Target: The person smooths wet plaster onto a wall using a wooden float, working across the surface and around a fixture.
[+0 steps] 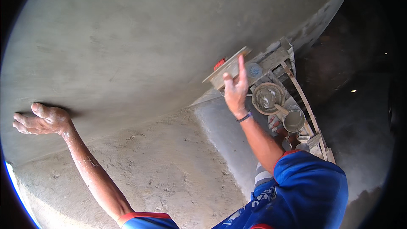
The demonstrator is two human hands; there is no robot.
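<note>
My left hand (44, 118) is braced on the smooth grey plastered surface (127, 34) at the left, fingers apart and dusted with pale plaster. My right hand (236, 89) grips a flat, pale plastering float (218, 76), slightly blurred, held at the right of that surface near its lower edge. A small red item (219, 62) shows just behind the float; I cannot make out whether it is part of it. Much of the grip is hidden behind my fingers.
A plank scaffold (299, 85) below on the right carries a round basin of grey mix (267, 93) with a handled tool, a bucket (294, 122) and a pale blue container (254, 70). My feet stand among them. A rougher plastered wall (152, 165) fills the lower left, beside darker floor.
</note>
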